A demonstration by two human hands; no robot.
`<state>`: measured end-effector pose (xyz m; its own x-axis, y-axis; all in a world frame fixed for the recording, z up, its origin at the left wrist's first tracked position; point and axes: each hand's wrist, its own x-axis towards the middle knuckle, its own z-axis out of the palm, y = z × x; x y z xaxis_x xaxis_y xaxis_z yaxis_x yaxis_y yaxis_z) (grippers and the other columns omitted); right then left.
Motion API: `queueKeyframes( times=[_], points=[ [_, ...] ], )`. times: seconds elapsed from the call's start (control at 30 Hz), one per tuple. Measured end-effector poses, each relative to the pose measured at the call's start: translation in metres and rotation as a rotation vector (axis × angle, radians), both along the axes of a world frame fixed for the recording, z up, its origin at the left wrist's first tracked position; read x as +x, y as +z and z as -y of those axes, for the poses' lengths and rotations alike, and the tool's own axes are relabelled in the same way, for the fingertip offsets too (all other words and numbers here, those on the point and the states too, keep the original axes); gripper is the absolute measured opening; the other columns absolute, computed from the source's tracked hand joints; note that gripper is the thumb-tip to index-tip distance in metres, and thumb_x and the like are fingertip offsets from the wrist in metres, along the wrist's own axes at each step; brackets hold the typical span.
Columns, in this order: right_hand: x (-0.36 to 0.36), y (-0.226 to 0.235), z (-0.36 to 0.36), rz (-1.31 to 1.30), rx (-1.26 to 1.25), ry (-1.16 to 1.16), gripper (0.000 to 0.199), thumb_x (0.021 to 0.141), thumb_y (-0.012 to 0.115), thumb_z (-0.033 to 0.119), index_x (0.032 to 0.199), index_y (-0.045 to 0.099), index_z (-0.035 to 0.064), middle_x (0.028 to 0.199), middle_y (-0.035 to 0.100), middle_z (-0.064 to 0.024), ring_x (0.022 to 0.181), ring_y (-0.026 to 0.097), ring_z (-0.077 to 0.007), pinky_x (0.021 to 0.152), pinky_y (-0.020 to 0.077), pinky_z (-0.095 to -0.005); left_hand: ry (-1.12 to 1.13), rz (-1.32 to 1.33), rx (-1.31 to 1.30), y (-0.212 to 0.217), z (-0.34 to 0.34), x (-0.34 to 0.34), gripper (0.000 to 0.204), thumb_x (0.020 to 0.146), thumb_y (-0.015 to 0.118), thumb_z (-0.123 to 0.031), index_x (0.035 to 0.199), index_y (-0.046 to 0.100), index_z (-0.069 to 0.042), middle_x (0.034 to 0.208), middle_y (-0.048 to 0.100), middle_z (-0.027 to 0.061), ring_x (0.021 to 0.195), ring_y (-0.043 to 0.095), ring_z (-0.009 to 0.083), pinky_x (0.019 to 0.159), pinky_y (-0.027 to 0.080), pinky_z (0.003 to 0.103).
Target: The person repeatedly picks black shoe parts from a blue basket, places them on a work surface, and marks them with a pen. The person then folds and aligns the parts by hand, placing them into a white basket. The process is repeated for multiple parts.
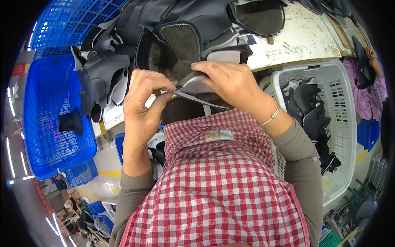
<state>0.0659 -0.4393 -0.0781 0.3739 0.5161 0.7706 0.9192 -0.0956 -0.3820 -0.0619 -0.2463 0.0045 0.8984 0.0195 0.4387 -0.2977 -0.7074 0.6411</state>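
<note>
A thin curved shoe-upper piece [196, 86], grey on its visible face, is stretched between my hands just above the apron. My left hand [142, 94] pinches its edge between thumb and fingers. At the piece's far side, my right hand [234, 80] grips it with the thumb tucked underneath; its fingertips are partly hidden. Right behind my fingers stands a black boot upper [181, 39] with a dark olive lining, its opening toward me. Whether the held piece joins that upper I cannot tell.
Black uppers [140, 20] are heaped across the worn white table [294, 47]. Blue crates [57, 103] stand at the left. A white basket [345, 123] at the right holds black cut pieces [310, 107]. At the far right another person's hand [374, 61] holds a black piece.
</note>
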Motion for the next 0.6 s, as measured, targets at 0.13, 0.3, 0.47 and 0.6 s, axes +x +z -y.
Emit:
queueKeyframes(
  times=[0.13, 0.3, 0.47, 0.6],
  points=[
    [-0.002, 0.012, -0.007, -0.019, -0.023, 0.046, 0.023, 0.079, 0.066, -0.001, 0.101, 0.071, 0.0059, 0.086, 0.073, -0.0066, 0.072, 0.071, -0.0217, 0.061, 0.0564, -0.0297, 0.041, 0.152, 0.191, -0.008, -0.012, -0.015, 0.030, 0.067, 0.062, 0.017, 0.092, 0.066, 0.000, 0.094, 0.064, 0.0106, 0.092, 0.061, 0.0232, 0.079, 0.049, 0.032],
    [-0.023, 0.026, -0.006, -0.109, -0.264, 0.095, 0.020, 0.084, 0.068, 0.004, 0.103, 0.066, 0.0091, 0.088, 0.069, -0.0023, 0.074, 0.071, -0.0211, 0.058, 0.0550, -0.0308, 0.048, 0.310, 0.242, -0.027, -0.014, -0.034, 0.033, 0.062, 0.054, 0.018, 0.090, 0.061, 0.001, 0.092, 0.064, 0.0137, 0.092, 0.062, 0.0287, 0.083, 0.051, 0.037],
    [-0.036, 0.016, -0.018, -0.023, -0.150, 0.066, 0.023, 0.082, 0.074, 0.009, 0.104, 0.067, 0.0074, 0.090, 0.072, -0.0018, 0.076, 0.071, -0.0208, 0.058, 0.0555, -0.0306, 0.108, 0.182, 0.089, -0.042, -0.023, -0.053, 0.039, 0.062, 0.053, 0.022, 0.095, 0.061, 0.002, 0.098, 0.062, 0.0143, 0.096, 0.063, 0.0277, 0.085, 0.052, 0.036],
    [-0.034, 0.020, -0.024, -0.022, -0.154, -0.024, 0.017, 0.083, 0.077, 0.011, 0.099, 0.070, 0.0102, 0.079, 0.072, -0.0031, 0.069, 0.070, -0.0202, 0.056, 0.0530, -0.0312, 0.194, 0.266, -0.186, -0.052, -0.025, -0.061, 0.049, 0.070, 0.058, 0.024, 0.115, 0.058, 0.004, 0.116, 0.055, 0.0166, 0.099, 0.063, 0.0273, 0.084, 0.055, 0.038]
  ],
)
